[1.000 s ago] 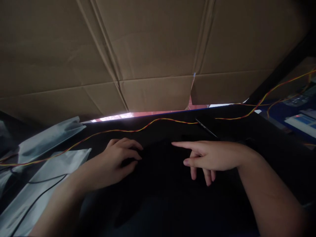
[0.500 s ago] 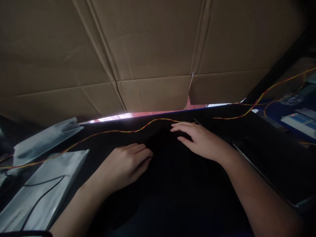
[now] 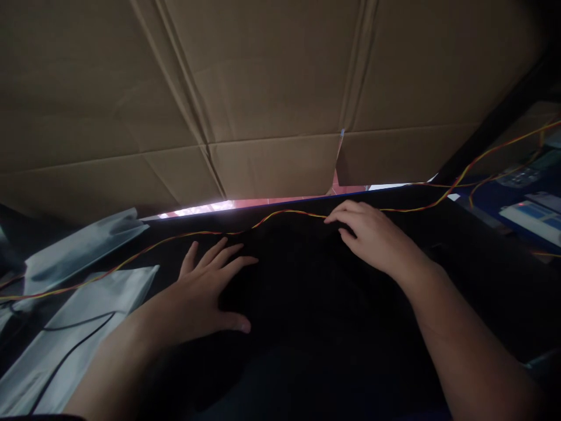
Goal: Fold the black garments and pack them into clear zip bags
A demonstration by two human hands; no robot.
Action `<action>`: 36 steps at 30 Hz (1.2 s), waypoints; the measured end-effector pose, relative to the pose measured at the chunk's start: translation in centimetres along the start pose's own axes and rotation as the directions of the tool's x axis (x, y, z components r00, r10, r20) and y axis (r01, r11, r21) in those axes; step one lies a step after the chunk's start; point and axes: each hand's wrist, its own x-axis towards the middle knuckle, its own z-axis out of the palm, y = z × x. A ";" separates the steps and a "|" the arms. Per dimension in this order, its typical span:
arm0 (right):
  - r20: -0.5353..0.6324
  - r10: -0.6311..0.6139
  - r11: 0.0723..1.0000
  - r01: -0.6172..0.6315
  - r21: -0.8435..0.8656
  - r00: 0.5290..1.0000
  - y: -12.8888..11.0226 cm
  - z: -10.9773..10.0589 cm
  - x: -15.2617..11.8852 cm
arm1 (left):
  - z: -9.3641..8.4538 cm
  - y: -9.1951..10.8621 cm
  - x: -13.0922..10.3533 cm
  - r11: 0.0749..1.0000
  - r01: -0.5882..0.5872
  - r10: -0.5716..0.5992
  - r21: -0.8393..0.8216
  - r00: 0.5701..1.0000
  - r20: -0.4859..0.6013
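Observation:
My left hand is over the dark surface, its fingers spread and the thumb held apart. Nothing shows in it. My right hand is farther back and to the right, fingers slightly bent and thumb apart from them. Its fingertips are at a twisted red and yellow wire, which runs across the back of the surface and passes behind this hand. I cannot tell whether they touch the wire. No object is visible between the right fingers. The surface is too dark to make out what lies under either palm.
A large cardboard sheet rises behind the surface. Translucent plastic bags and a pale flat packet with a thin black cable lie at left. A white device with a small red light is at right.
My left hand has gone from curled to spread, shifting slightly left. My right hand has moved right and a little back. A long pale edge beside the right forearm no longer shows.

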 end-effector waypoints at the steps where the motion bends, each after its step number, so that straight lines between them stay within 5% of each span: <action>1: -0.107 0.008 0.999 -0.013 -0.043 0.994 -0.3 0.1 0.1 | 0.0 -0.1 -0.1 1.000 -0.001 0.001 -0.003 1.000 0.012; 4: -0.323 0.095 0.994 -0.105 -0.014 0.942 -1.5 0.2 0.3 | -0.2 0.1 -0.2 1.000 0.003 -0.003 -0.002 1.000 0.013; 6: -0.290 0.159 0.984 -0.128 0.122 0.944 -2.2 -0.1 0.2 | -0.4 0.5 -0.1 1.000 -0.016 0.016 0.001 1.000 -0.017; 9: 0.169 0.111 0.910 -0.168 0.378 0.979 -3.0 -0.7 -0.2 | -0.5 1.2 -0.1 0.997 -0.071 0.071 -0.035 0.997 -0.016; 11: 0.436 0.010 0.882 -0.213 0.420 0.900 -3.2 -0.9 -0.3 | -0.4 1.7 -0.2 0.994 -0.066 0.072 -0.092 0.995 0.065; 12: 0.466 0.001 0.895 -0.208 0.394 0.885 -3.2 -1.0 -0.4 | -0.2 1.9 -0.3 0.992 -0.047 0.060 -0.116 0.992 0.112; 15: 0.246 0.052 0.971 -0.106 0.213 0.968 -2.4 -0.7 -0.2 | 0.1 2.2 -0.6 0.989 0.026 0.004 -0.144 0.979 0.204; 18: 0.035 -0.019 0.999 0.018 0.033 0.999 -1.3 0.0 0.0 | 0.0 2.3 -0.8 0.988 0.059 -0.023 -0.140 0.969 0.247; 24: -0.036 -0.185 0.981 0.186 0.049 0.982 -2.4 0.8 -0.1 | -0.5 2.1 -1.6 0.989 0.017 0.016 -0.146 0.975 0.223; 28: 0.128 -0.240 0.946 0.202 0.253 0.962 -4.3 1.1 -0.2 | -0.1 1.9 -1.9 0.989 0.018 0.012 -0.148 0.981 0.195; 32: 0.374 -0.152 0.951 0.032 0.308 0.915 -4.3 1.2 -0.3 | 0.4 1.5 -1.8 0.988 -0.037 0.054 -0.147 0.992 0.118; 36: 0.567 -0.090 0.914 -0.158 0.375 0.819 -3.3 0.1 -0.3 | -0.5 1.2 -1.0 0.989 -0.051 0.049 -0.137 0.999 -0.013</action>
